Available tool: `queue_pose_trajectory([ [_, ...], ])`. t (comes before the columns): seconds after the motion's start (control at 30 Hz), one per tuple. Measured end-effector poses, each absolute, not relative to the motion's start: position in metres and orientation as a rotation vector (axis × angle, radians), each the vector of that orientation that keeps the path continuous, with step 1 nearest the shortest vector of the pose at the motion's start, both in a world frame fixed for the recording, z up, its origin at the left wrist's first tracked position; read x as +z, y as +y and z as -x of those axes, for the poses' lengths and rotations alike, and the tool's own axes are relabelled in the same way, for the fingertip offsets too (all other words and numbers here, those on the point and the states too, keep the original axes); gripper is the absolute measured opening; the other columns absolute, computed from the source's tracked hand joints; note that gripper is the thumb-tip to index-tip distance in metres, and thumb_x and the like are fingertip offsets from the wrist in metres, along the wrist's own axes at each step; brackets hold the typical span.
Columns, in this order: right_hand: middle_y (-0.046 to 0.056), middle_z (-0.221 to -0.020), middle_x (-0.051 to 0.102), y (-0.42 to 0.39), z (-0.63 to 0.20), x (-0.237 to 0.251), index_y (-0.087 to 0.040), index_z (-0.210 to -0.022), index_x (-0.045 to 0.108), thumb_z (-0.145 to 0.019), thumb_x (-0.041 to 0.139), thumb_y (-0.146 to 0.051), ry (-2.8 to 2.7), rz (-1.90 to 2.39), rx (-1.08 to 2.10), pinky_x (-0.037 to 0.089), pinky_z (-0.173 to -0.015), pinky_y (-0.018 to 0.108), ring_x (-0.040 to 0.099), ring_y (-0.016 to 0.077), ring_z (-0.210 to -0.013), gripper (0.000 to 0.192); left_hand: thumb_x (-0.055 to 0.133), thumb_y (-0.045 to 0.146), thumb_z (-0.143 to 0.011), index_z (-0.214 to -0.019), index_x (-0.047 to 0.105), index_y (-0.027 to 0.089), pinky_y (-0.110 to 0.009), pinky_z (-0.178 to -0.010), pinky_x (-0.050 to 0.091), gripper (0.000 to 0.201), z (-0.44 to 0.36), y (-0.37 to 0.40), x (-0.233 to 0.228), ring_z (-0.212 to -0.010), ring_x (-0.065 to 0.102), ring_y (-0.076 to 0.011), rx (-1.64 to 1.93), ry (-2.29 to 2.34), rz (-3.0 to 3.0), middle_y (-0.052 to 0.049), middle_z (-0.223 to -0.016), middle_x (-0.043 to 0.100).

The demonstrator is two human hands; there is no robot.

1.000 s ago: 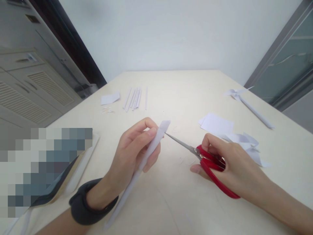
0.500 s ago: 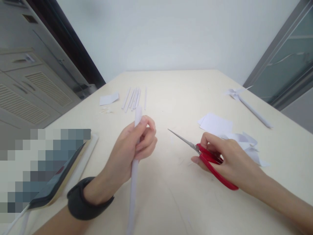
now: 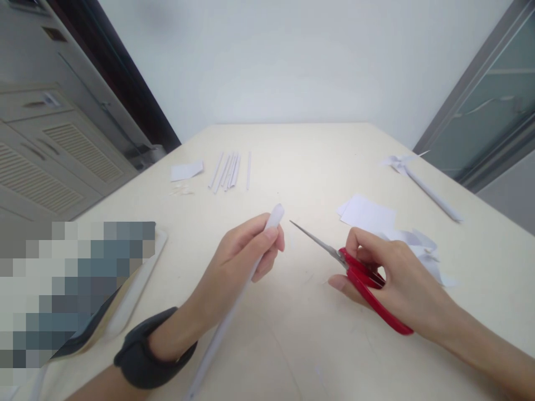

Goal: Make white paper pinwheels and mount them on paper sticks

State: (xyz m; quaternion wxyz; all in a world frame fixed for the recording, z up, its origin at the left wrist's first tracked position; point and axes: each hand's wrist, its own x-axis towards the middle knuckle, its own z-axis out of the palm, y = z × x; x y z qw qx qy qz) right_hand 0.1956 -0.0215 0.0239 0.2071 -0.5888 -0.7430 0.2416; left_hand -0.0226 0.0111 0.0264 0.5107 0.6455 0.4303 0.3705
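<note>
My left hand [image 3: 240, 262] grips a long rolled white paper tube [image 3: 234, 309] that slants from the bottom of the picture up to its tip near the table's middle. A black band sits on that wrist. My right hand [image 3: 393, 278] holds red-handled scissors [image 3: 359, 278] with the blades closed, their point aimed left at the tube's upper end, a short gap between them.
Several thin paper rolls [image 3: 228, 170] and a small paper piece [image 3: 186, 170] lie at the back left of the cream table [image 3: 301, 150]. White paper scraps [image 3: 412, 245] lie behind my right hand. A paper pinwheel on a stick [image 3: 422, 181] lies far right. A blurred object [image 3: 75, 289] sits at the left edge.
The tube first touched the scissor tip, then my left hand swung it upright and away. Now it leans right again with its tip close to the blades. The scissors barely moved.
</note>
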Motion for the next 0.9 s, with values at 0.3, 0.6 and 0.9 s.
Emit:
queue_pose_trajectory([
  [0.3, -0.008, -0.052, 0.046, -0.020, -0.194, 0.021, -0.023, -0.069, 0.032, -0.072, 0.061, -0.056, -2.096, 1.710, 0.722, 0.029, -0.047, 0.022, 0.039, 0.0106, -0.049, 0.044, 0.040, 0.033, -0.094, -0.072, 0.053, 0.020, -0.025, -0.046, 0.025, 0.029, 0.025, 0.010, 0.025, -0.047, 0.033, -0.0091, 0.899, 1.056, -1.681, 0.005, -0.050, 0.037],
  [0.6, -0.008, -0.054, 0.047, -0.025, -0.191, 0.025, -0.023, -0.068, 0.029, -0.070, 0.060, -0.060, -2.094, 1.665, 0.737, 0.030, -0.048, 0.022, 0.038, 0.0104, -0.050, 0.048, 0.040, 0.034, -0.093, -0.066, 0.052, 0.019, -0.024, -0.045, 0.025, 0.033, 0.026, 0.007, 0.026, -0.045, 0.033, -0.0088, 0.889, 1.044, -1.666, 0.004, -0.048, 0.037],
  [0.9, -0.006, -0.058, 0.051, -0.027, -0.188, 0.028, -0.023, -0.070, 0.034, -0.061, 0.065, -0.065, -2.093, 1.711, 0.726, 0.031, -0.048, 0.023, 0.043, 0.0126, -0.053, 0.052, 0.041, 0.033, -0.091, -0.066, 0.052, 0.018, -0.024, -0.040, 0.018, 0.032, 0.029, 0.007, 0.025, -0.042, 0.028, -0.0078, 1.001, 0.832, -1.484, 0.005, -0.046, 0.031],
])
